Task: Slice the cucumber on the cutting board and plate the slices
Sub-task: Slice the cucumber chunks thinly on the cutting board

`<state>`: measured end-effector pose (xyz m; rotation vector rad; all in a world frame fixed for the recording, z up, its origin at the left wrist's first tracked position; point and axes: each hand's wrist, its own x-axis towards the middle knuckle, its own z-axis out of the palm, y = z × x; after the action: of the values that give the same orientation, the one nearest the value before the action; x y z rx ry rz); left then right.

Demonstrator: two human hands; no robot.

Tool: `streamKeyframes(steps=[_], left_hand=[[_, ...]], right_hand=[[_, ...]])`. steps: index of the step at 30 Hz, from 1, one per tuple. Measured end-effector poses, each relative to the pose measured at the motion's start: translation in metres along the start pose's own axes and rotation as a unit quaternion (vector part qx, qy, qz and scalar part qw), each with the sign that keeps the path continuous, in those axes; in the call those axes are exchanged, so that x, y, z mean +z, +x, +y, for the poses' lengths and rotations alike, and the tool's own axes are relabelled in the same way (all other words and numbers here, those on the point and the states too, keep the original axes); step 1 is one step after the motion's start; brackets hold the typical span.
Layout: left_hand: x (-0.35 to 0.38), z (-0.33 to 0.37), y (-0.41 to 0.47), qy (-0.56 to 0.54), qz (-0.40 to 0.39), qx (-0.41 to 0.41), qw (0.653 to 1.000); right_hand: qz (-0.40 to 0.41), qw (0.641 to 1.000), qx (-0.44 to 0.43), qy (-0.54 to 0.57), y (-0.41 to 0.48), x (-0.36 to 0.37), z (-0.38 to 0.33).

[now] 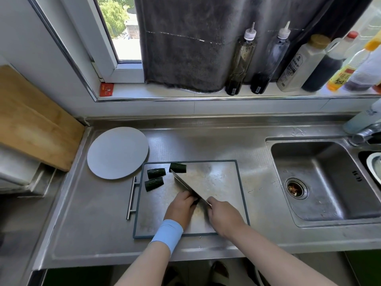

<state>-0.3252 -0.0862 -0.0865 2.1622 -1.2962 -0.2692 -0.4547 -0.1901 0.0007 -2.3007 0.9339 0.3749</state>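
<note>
Three cucumber chunks (156, 172) lie upper left on the cutting board (224, 174).
Right hand (222, 213) grips one knife (190, 187); left hand (181, 207) pins a piece; one plate (117, 152).

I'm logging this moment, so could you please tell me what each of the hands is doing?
Left hand: curled on a dark cucumber piece, mostly hidden.
Right hand: closed on the knife handle.

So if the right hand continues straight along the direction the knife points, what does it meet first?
Probably the cucumber piece at the board's far edge; the right hand aims its knife at it. Depth is unclear.
</note>
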Motion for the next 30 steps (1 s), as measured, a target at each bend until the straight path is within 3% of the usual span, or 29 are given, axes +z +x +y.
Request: streamKeyframes(steps=[11,30], left_hand=[[-0.004,0.005,0.001,-0.012,0.005,-0.018,1.0],[0.001,-0.003,-0.002,-0.013,0.008,0.0,1.0]], right_hand=[[0.028,0.998,-0.034,-0.036,-0.023,-0.007,0.005],[-0.005,1.0,0.012,0.002,0.002,0.006,-0.006]])
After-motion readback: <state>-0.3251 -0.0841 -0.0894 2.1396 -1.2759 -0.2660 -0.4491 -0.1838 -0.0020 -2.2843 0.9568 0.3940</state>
